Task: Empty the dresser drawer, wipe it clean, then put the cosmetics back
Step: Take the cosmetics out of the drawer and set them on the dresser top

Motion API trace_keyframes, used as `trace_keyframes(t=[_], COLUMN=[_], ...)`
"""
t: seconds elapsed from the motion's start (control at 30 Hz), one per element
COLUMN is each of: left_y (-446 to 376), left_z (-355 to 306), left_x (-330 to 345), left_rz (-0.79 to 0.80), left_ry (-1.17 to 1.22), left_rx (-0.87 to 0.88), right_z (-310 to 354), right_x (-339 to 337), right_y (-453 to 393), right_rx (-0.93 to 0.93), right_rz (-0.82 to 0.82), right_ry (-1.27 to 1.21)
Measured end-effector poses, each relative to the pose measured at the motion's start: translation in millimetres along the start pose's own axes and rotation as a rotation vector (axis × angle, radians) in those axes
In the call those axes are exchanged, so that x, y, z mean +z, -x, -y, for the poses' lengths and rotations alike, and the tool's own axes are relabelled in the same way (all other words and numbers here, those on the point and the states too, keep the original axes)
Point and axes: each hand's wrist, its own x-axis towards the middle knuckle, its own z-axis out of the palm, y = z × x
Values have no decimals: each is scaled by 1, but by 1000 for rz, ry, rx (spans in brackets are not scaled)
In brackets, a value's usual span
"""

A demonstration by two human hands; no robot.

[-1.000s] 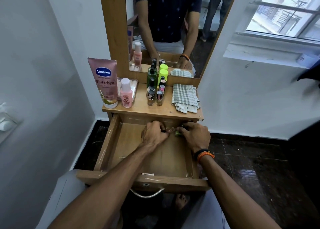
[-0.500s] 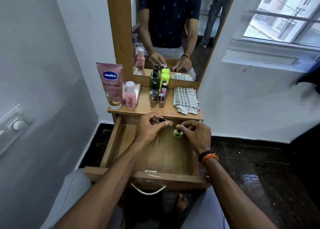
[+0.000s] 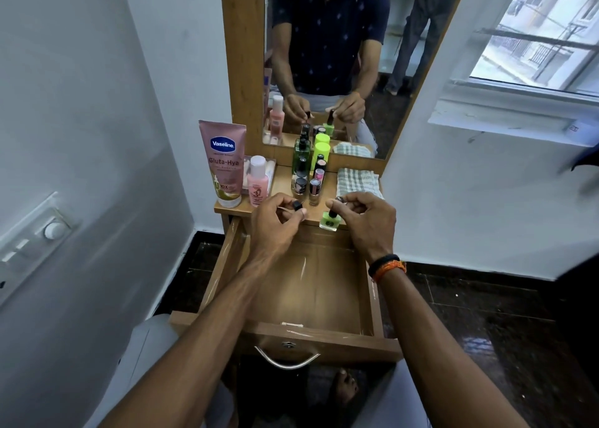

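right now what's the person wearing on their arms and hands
Both forearms are bare, with no sleeves in the head view. The right wrist carries a black band beside an orange braided thread. The left hand and right hand wear no gloves, and the left wrist is bare.

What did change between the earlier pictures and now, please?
Both hands lifted from the back of the drawer toward the dresser top: the left hand carries a small dark-capped bottle, the right hand the green nail polish. The cosmetics and folded cloth on top stayed put.
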Motion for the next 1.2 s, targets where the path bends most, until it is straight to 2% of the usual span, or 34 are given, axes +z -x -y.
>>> trace_keyframes(t=[0.33,0.83,1.2], left_y=[-16,-21,-19], left_z=[6,10,10], left_x=[12,16,24], left_rz=[-73,-12,-69], left_ry=[-23,-70,-95], left_rx=[14,14,-13], right_z=[15,6,-6], right_x=[32,40,36], right_y=[-20,-16,3], right_rx=[-12,-12,73], right_rz=[12,52,119], right_ry=[9,94,14])
